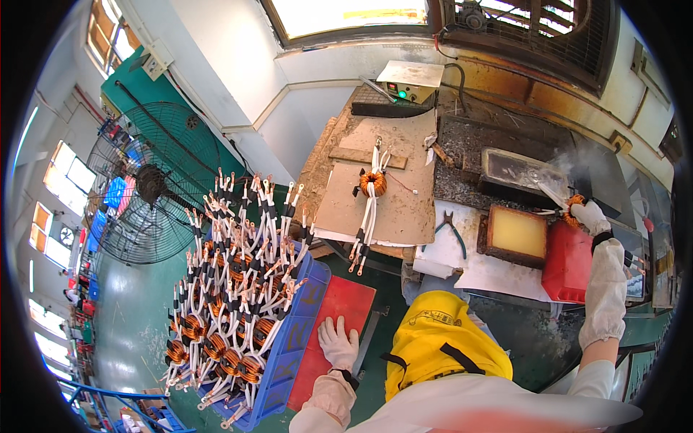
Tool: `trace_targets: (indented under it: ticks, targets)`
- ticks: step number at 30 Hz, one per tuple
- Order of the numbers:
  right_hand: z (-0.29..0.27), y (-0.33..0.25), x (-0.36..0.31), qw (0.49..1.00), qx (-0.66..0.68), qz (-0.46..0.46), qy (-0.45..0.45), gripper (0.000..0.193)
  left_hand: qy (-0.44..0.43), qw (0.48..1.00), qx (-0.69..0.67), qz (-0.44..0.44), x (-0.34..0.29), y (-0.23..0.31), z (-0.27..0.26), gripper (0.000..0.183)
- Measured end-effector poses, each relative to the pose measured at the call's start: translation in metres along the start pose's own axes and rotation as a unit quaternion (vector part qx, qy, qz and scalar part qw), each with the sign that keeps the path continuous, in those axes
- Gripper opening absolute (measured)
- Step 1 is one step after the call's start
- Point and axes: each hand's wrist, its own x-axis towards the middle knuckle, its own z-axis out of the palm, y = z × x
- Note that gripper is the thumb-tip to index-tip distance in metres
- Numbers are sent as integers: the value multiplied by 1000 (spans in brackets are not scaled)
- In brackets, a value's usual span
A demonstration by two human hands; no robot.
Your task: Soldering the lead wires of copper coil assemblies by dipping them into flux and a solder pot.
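My right hand [590,216], in a white glove, is closed round a copper-wound ring coil [574,210]. The coil's white leads [552,196] reach toward a dark rectangular pot [521,173] with a greyish surface, and smoke rises beside it. My left hand [338,342], also gloved, lies with spread fingers on a red board [339,307] next to a blue crate [294,353]. Several similar ring coils with white and black leads [234,289] fill that crate. Another ring coil [373,183] rests on cardboard [339,209] on the bench.
Green-handled pliers [453,232] lie on white paper left of a block-shaped tray of yellow material [516,235]. A red bin [566,261] stands below my right hand. At the back is a control box [410,81]. A large caged fan [151,183] stands left.
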Motion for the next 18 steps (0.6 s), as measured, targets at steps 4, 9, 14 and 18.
trace_targets:
  ticks: [4, 9, 14, 18]
  targets:
    - [2, 4, 4, 1000, -5, 9, 8, 45, 1, 1000, 3, -2, 0, 0, 1, 53]
    - [9, 18, 15, 1000, -3, 2, 26, 44, -1, 1000, 2, -3, 0, 0, 1, 52]
    - [10, 17, 13, 999, 38, -21, 18, 43, -2, 1000, -3, -7, 0, 0, 0, 52]
    - [6, 11, 10, 1000, 13, -1, -3, 44, 9, 1000, 9, -1, 1, 0, 0, 51]
